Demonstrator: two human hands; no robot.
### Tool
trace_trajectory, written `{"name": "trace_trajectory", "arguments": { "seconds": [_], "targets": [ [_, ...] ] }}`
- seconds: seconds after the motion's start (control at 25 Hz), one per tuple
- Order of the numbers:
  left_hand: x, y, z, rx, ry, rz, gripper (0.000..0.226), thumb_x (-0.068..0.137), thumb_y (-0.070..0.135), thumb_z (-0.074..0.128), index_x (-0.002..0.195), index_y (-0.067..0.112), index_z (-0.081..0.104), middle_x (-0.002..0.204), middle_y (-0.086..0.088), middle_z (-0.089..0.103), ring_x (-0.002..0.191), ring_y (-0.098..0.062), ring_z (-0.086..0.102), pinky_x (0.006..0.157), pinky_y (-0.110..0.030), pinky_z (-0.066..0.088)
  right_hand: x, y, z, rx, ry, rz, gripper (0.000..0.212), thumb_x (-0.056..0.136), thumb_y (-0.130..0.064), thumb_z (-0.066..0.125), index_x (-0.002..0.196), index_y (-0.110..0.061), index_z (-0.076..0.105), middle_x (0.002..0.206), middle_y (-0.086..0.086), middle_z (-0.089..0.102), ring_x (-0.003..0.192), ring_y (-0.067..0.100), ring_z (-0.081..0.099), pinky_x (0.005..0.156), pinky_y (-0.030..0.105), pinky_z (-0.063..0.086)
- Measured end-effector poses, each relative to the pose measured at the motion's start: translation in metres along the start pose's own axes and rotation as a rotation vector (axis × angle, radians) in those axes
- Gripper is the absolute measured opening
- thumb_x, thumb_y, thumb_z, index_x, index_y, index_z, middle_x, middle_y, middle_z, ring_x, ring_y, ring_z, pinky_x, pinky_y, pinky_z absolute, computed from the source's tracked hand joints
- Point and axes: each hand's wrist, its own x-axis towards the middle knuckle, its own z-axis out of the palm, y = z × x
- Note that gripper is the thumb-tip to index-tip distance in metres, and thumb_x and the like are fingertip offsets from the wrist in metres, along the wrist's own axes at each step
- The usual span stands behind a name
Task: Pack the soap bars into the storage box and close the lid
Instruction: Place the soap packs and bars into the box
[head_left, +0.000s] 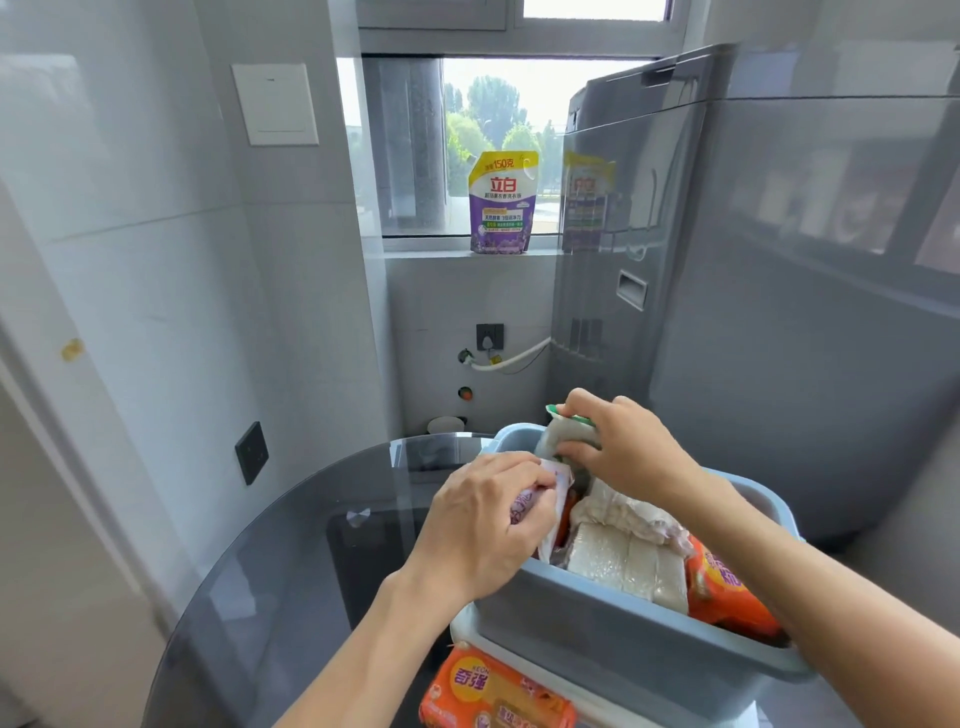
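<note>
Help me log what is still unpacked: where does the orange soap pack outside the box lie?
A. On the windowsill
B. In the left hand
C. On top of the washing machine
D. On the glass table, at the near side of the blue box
D: the orange soap pack lies flat by the near side of the blue box.

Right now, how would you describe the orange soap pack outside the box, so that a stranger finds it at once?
Start from the round grey glass table and the blue storage box on it. Just in front of the box, at the picture's bottom edge, lies the orange soap pack. Unlike the orange pack inside the box, it lies outside and no hand touches it.
</note>
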Motion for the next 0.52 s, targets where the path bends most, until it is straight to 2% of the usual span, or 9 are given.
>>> {"name": "trace_trajectory", "arguments": {
  "seconds": [0.12,0.2,0.28,0.36,0.4,0.52],
  "targets": [
    [-0.001,-0.005,-0.003,0.088,-0.105,0.0,0.052,0.084,0.071,0.041,0.123,0.039,0.054,0.133,0.022,0.053,0.119,0.0,0.044,0.104,-0.03,0.034,-0.01,0.007,-0.011,0.127,-0.07,0.069,0.036,0.088,-0.034,0.068,0.119,-0.031,0.051,0.103,-0.001,0.069,0.087,0.024,0.06,0.077,0.042,0.051],
    [-0.002,-0.006,-0.003,0.137,-0.177,-0.016,0.063,0.078,0.078,0.043,0.13,0.042,0.045,0.14,0.022,0.046,0.125,-0.001,0.038,0.103,-0.029,0.028,-0.005,0.001,-0.014,0.063,-0.139,0.058,0.048,0.088,-0.033,0.068,0.131,-0.038,0.046,0.115,-0.001,0.067,0.096,0.023,0.06,0.083,0.04,0.05],
    [-0.003,-0.006,-0.002,0.135,-0.154,-0.026,0.063,0.077,0.076,0.046,0.131,0.043,0.043,0.141,0.021,0.045,0.126,-0.001,0.038,0.105,-0.031,0.031,0.009,-0.01,-0.017,-0.039,-0.191,0.013,0.048,0.086,-0.032,0.07,0.129,-0.039,0.049,0.119,-0.003,0.065,0.099,0.023,0.06,0.082,0.04,0.053],
    [-0.005,-0.006,-0.002,0.131,-0.111,-0.03,0.06,0.078,0.071,0.048,0.13,0.042,0.046,0.139,0.021,0.048,0.125,-0.002,0.041,0.107,-0.034,0.035,0.016,-0.017,-0.018,-0.015,-0.109,-0.017,0.038,0.083,-0.029,0.072,0.114,-0.038,0.051,0.11,-0.002,0.067,0.088,0.023,0.061,0.07,0.036,0.053],
    [-0.005,-0.005,-0.002,0.129,-0.102,-0.029,0.059,0.077,0.07,0.048,0.128,0.041,0.047,0.139,0.02,0.048,0.125,-0.002,0.041,0.107,-0.035,0.035,0.015,-0.015,-0.018,0.073,-0.053,0.012,0.035,0.082,-0.027,0.073,0.106,-0.037,0.05,0.103,-0.003,0.067,0.083,0.022,0.061,0.064,0.032,0.052],
    [-0.005,-0.003,-0.003,0.129,-0.11,-0.034,0.059,0.077,0.068,0.046,0.128,0.039,0.048,0.142,0.018,0.047,0.129,-0.004,0.039,0.107,-0.034,0.033,-0.004,-0.004,-0.012,0.338,-0.006,0.123,0.038,0.078,-0.023,0.079,0.096,-0.031,0.047,0.085,-0.005,0.066,0.073,0.017,0.062,0.062,0.033,0.052]
  ]
}}
